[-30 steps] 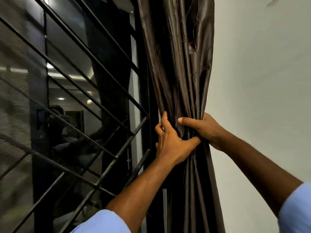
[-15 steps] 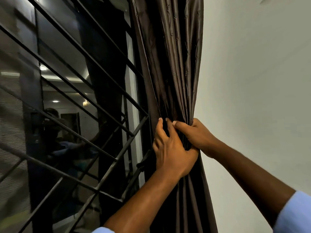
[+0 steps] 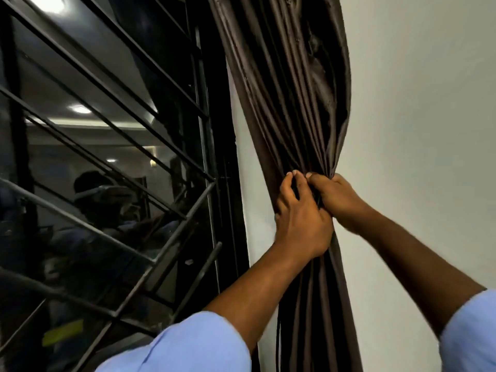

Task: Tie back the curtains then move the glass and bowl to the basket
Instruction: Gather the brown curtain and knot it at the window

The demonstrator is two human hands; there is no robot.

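Observation:
A dark brown satin curtain [image 3: 292, 98] hangs gathered into a tight bunch against the white wall, right of the window. My left hand [image 3: 302, 221] grips the bunch from the left, fingers curled round its front. From the right, my right hand [image 3: 336, 198] grips the same pinched waist, and its fingertips meet those of the left hand. Below the hands the folds drop straight down. No tie-back cord, glass, bowl or basket shows in the head view.
A window with black diagonal metal bars [image 3: 115, 146] fills the left side; its dark glass mirrors ceiling lights and a person. A strip of white wall [image 3: 249, 200] shows between frame and curtain. Plain white wall [image 3: 418, 130] lies to the right.
Both hands have dragged the gathered curtain to the right, off the window frame, baring a strip of wall. The bunch is pinched tighter and the view has closed in on it.

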